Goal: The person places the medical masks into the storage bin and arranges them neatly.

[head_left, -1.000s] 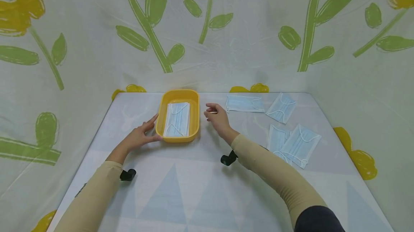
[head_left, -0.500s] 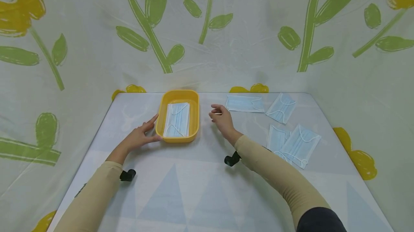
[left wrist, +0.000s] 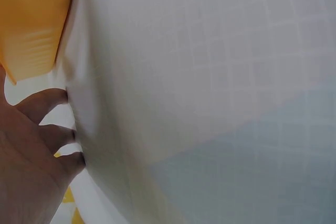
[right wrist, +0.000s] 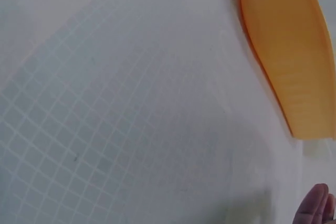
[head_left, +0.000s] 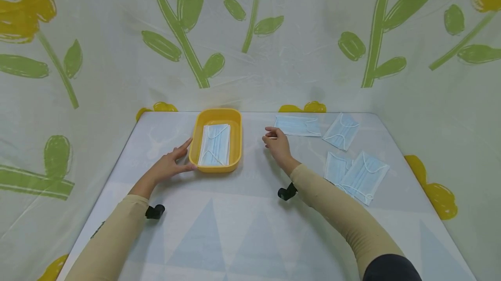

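Note:
A yellow tray [head_left: 236,150] stands at the back left of the table, with blue pleated face masks [head_left: 215,144] lying inside it. My left hand [head_left: 168,167] is at the tray's left side, thumb at its near corner and fingers spread along the wall. In the left wrist view some fingertips [left wrist: 63,96] rest on the tabletop beside the tray. My right hand [head_left: 278,145] hovers to the right of the tray, fingers loosely bent and holding nothing. Its fingertips overlap the left end of a face mask [head_left: 297,125] lying sideways at the back.
Another face mask [head_left: 341,131] lies tilted at the back right. Nearer, two overlapping masks [head_left: 364,176] lie by the right forearm. A flower-printed curtain [head_left: 297,33] rises behind the table [head_left: 242,211].
My right hand has moved rightward, away from the tray and toward the masks on the right. The left hand and the tray have stayed in place.

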`<state>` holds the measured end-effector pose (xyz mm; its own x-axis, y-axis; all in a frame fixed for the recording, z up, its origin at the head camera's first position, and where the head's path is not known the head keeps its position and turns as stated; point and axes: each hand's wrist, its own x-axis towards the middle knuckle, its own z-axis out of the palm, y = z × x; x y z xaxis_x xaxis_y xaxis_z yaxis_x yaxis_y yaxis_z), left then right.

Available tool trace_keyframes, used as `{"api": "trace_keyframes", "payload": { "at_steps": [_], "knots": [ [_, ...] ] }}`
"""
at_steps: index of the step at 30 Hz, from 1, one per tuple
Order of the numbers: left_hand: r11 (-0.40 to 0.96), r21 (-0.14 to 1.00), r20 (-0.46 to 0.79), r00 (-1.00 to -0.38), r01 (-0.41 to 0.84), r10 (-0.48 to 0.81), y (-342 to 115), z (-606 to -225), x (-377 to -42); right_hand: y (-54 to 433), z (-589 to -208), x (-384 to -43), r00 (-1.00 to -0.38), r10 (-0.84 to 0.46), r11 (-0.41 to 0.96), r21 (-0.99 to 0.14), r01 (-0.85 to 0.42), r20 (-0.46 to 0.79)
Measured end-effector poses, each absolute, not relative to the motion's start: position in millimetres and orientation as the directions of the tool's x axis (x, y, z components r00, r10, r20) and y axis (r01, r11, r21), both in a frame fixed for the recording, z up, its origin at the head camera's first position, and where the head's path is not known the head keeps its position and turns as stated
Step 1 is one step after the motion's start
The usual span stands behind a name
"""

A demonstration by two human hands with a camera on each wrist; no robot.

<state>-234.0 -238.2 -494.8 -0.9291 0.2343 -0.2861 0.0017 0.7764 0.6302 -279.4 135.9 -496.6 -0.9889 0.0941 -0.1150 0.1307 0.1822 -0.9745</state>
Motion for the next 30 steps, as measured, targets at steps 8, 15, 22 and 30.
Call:
{"api": "trace_keyframes", "payload": {
  "at_steps": [8, 15, 22, 30],
  "knots": [
    [0.780, 0.626, -0.292, -0.928, -0.002, 0.232, -237.1, -492.4, -233.4, 150.1, -501.5, -281.4, -0.985, 0.122, 0.196, -0.970, 0.146, -0.123],
    [0.782, 0.623, -0.290, -0.928, 0.001, 0.232, -237.4, -493.1, -232.9, 158.9, -504.1, -286.8, -0.981, 0.167, 0.211, -0.968, 0.136, -0.102],
    [0.779, 0.627, -0.294, -0.929, -0.009, 0.225, -236.1, -492.2, -232.2, 170.0, -502.0, -288.7, -0.968, 0.228, 0.207, -0.966, 0.157, -0.109],
    [0.782, 0.623, -0.294, -0.928, -0.004, 0.229, -236.2, -490.9, -231.8, 181.3, -500.7, -289.8, -0.956, 0.253, 0.225, -0.952, 0.206, -0.147]
  ]
}}
